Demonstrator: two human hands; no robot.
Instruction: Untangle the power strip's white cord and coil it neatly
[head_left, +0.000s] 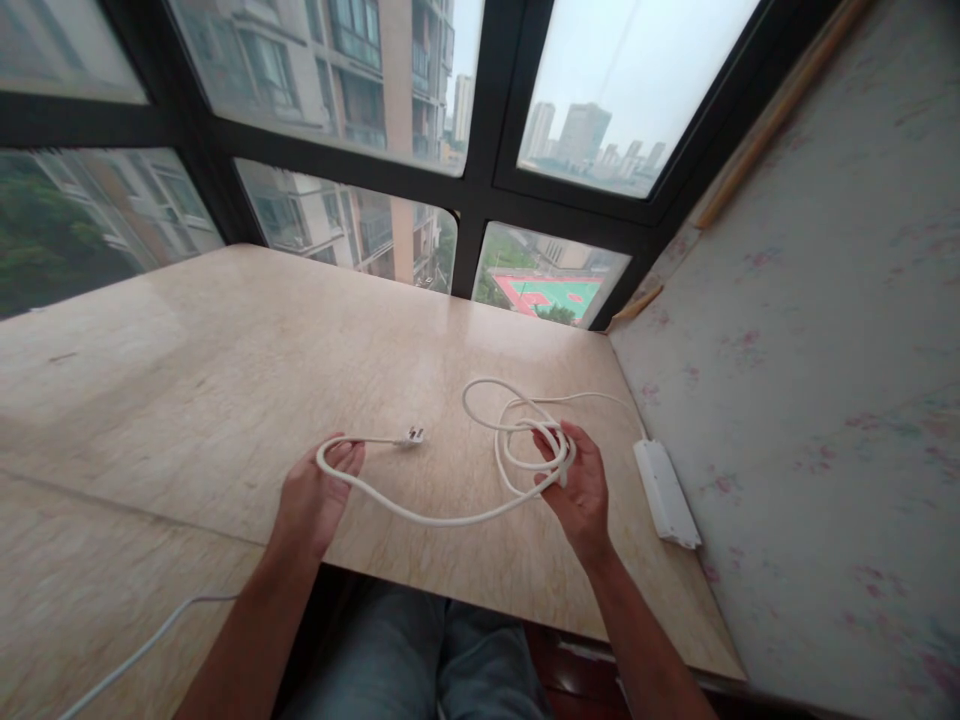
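Observation:
A white power cord runs in a sagging curve between my hands above the stone-topped ledge. My left hand holds the cord near its end, where it bends back in a loop. From there the three-pin plug sticks out to the right. Several loose coils of the cord are gathered in my right hand, fingers and thumb closed round them. Wider loops spread out beyond that hand. A thinner stretch leads right to a white power strip, which stands against the wall.
The marble-patterned ledge ends at dark-framed windows. On the right rises a flower-papered wall. Another white cable lies at lower left, partly behind my left forearm. My legs are below the front edge.

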